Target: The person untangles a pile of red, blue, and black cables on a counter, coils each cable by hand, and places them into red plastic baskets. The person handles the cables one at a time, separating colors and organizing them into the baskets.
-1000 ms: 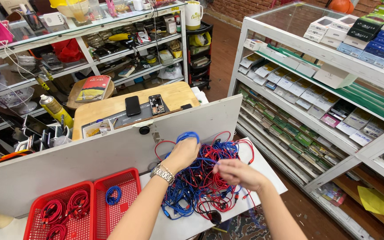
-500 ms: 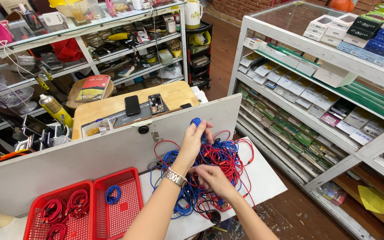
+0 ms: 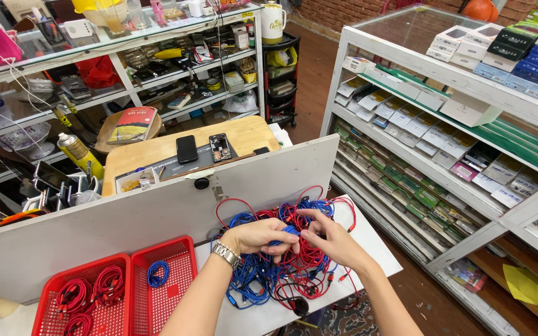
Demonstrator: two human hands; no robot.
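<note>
Much of the tangled heap of red and blue cables [image 3: 281, 267] lies under the two hands, so where any one strand begins or ends cannot be followed. The heap sits on the white tabletop [image 3: 381, 255], just in front of a tilted white board [image 3: 126, 218] that hides the near edge of the wooden bench [image 3: 157, 152] behind it.

The left hand [image 3: 256, 236], with a metal watch [image 3: 225, 254] at the wrist, rests on top of the heap, fingers curled in around a blue strand; what lies inside the grip is hidden by the knuckles. The right hand [image 3: 334, 239] meets it from the other side, thumb and fingertips pinched narrow, probably on the same blue strand, though the contact point is covered by the fingers. Both forearms are cut off at the bottom edge.

The cables are thin, glossy and rubbery, looping loosely, some with small dark plug ends. To the left stand two red plastic baskets with mesh walls: the far-left basket [image 3: 51, 274] holds coiled red cables, its lower part cut off; the right basket [image 3: 179, 249] holds one small blue coil [image 3: 157, 274].

On the bench lie a dark phone [image 3: 187, 149] and an opened phone [image 3: 220, 147], its innards too small to make out. White shelving [image 3: 468, 124] with flat boxes runs along the right.
</note>
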